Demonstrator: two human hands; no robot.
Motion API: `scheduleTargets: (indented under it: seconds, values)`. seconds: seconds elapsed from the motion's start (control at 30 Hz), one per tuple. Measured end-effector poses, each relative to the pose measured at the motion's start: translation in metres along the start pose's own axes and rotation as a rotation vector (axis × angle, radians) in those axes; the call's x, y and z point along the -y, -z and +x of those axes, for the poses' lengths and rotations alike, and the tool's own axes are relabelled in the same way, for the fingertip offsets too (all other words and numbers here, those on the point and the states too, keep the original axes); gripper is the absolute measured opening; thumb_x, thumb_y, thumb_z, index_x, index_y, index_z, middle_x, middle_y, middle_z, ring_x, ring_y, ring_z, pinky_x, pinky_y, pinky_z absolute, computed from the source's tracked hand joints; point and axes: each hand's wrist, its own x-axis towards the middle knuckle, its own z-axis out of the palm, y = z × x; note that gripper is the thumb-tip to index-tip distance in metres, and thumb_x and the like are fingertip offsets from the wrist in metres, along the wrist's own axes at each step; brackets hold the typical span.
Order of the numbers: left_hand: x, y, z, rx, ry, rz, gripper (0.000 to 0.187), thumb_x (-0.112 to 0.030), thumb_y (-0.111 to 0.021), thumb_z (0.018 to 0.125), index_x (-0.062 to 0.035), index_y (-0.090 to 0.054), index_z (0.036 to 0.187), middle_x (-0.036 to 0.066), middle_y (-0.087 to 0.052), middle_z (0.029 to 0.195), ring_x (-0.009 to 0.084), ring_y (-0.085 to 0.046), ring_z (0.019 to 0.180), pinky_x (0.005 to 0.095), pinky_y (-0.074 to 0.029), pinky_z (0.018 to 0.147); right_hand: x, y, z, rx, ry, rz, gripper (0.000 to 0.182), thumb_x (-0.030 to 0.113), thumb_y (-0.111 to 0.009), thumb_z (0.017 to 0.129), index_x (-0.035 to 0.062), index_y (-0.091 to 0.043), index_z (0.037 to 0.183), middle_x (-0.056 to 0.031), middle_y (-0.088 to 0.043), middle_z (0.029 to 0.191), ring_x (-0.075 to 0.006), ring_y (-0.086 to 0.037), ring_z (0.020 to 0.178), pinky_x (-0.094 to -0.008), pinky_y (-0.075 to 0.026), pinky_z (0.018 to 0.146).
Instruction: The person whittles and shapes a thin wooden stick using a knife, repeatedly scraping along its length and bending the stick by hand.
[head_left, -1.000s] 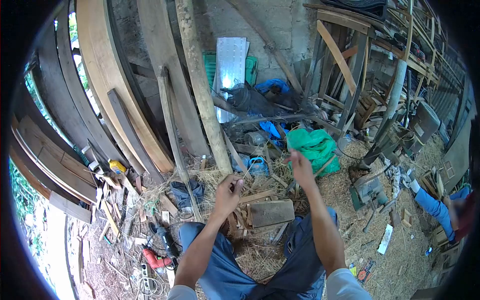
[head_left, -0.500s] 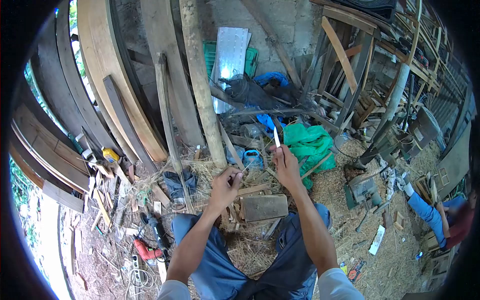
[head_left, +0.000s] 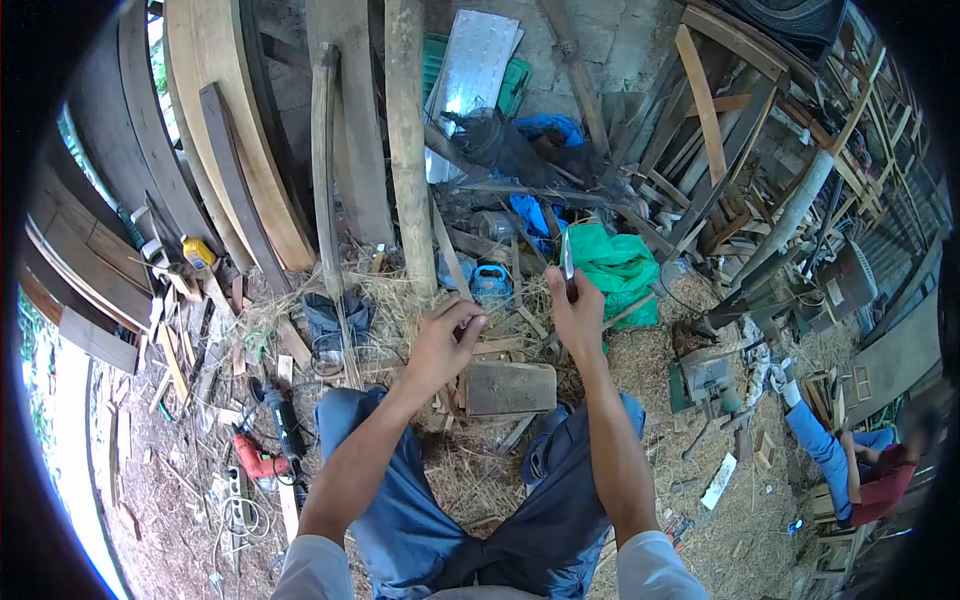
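My right hand is closed around the dark handle of a knife, whose narrow blade points up and away from me. Level with it on the left, my left hand has its fingers curled and thumb pressed to them; whatever lies in that pinch is too small to make out. Both hands are raised above my knees, apart from each other. Below and between them, a wooden block rests on the straw-covered ground. Behind the knife lies a green plastic sheet, and a blue container stands between the hands, farther back.
A red power drill and an angle grinder lie at my left. Long planks lean on the back wall. A wooden post rises ahead. At right are a metal vise and a seated person.
The view has tilted and shifted, so the surroundings sit higher. The knife blade has turned from pointing up-left to nearly upright. My left hand remains pinched.
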Motion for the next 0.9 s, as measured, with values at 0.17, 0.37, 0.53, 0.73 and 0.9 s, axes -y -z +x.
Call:
scheduleTargets:
  seconds: [0.17,0.37,0.53,0.73,0.9]
  values:
    - [-0.001,0.002,-0.001,0.024,0.026,0.029,0.009,-0.004,-0.065,0.083,0.0001,-0.062,0.090,0.010,-0.060,0.079,0.0171,-0.059,0.065,0.0272,-0.045,0.057,-0.014,-0.013,0.001,0.007,0.079,0.051,0.046,0.040,-0.053,0.094,0.0006,-0.053,0.071,0.0012,-0.043,0.056,-0.0077,-0.036,0.053,-0.0285,-0.028,0.047]
    - [0.005,-0.002,-0.001,0.021,0.078,-0.007,0.008,-0.005,-0.064,0.083,0.0003,-0.062,0.089,0.010,-0.061,0.077,0.0182,-0.057,0.066,0.0288,-0.045,0.058,-0.008,-0.016,-0.004,0.054,0.139,0.102,0.039,0.030,-0.048,0.098,0.0020,-0.053,0.071,0.0016,-0.045,0.056,-0.0069,-0.040,0.052,-0.0263,-0.031,0.048]
    - [0.012,-0.003,0.001,0.019,0.116,-0.051,0.007,-0.005,-0.063,0.084,0.0003,-0.061,0.088,0.009,-0.061,0.074,0.0143,-0.054,0.063,0.0270,-0.042,0.058,-0.001,-0.019,-0.010,0.096,0.204,0.120,0.037,0.028,-0.047,0.098,0.0023,-0.053,0.072,0.0019,-0.045,0.056,-0.0063,-0.040,0.052,-0.0257,-0.031,0.048]
    - [0.013,-0.003,0.001,0.029,0.146,-0.077,0.005,-0.005,-0.063,0.084,-0.0011,-0.062,0.088,0.005,-0.059,0.071,0.0102,-0.051,0.061,0.0259,-0.039,0.053,-0.004,-0.020,-0.008,0.065,0.203,0.186,0.033,0.029,-0.049,0.097,0.0003,-0.055,0.082,-0.0090,-0.056,0.061,-0.0134,-0.048,0.051,-0.0290,-0.038,0.050]
    - [0.007,-0.002,0.001,0.073,0.089,-0.027,0.006,-0.005,-0.063,0.085,-0.0003,-0.061,0.088,0.008,-0.059,0.073,0.0134,-0.052,0.061,0.0269,-0.040,0.054,-0.012,-0.016,-0.006,0.113,0.025,0.302,0.028,0.025,-0.045,0.098,0.0012,-0.052,0.086,-0.0111,-0.055,0.065,-0.0190,-0.054,0.058,-0.0327,-0.042,0.056]
